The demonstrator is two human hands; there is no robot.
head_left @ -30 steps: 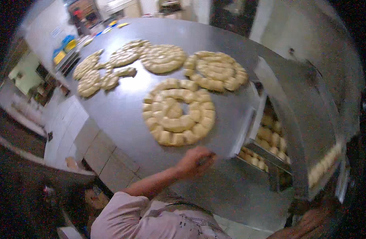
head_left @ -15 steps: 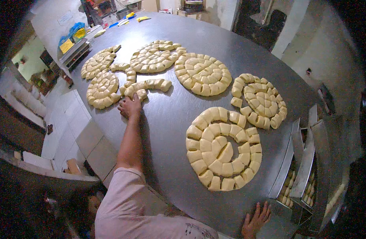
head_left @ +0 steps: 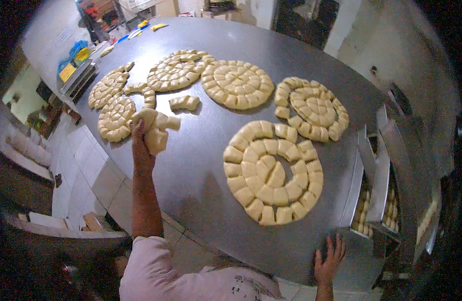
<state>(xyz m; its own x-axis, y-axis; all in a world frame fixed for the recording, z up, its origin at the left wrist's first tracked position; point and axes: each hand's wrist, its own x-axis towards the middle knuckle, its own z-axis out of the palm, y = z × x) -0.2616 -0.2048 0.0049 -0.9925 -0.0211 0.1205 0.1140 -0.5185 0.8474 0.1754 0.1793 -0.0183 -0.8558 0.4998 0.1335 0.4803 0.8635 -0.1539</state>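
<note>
My left hand (head_left: 138, 131) grips a lifted clump of joined pale dough pieces (head_left: 158, 128) above the left part of the steel table (head_left: 193, 185), beside a small dough spiral (head_left: 115, 119). A short loose strip (head_left: 185, 103) lies just behind it. My right hand (head_left: 329, 258) rests at the table's lower right edge, fingers spread, near the metal trays. A large spiral of cut dough (head_left: 272, 173) lies in the centre foreground, with several more cut rounds behind, among them one at the back middle (head_left: 237, 84) and one at the right (head_left: 311, 109).
Metal trays holding dough pieces (head_left: 362, 200) stand along the table's right side. At the back left are a stack of trays (head_left: 79, 80) and blue and yellow bags (head_left: 73, 60). Small yellow and blue items (head_left: 135, 32) lie at the far edge. A wall borders the right.
My left hand has lifted a clump from the dough strip, leaving a short piece on the table. My right hand remains at the table edge. The camera view has shifted.
</note>
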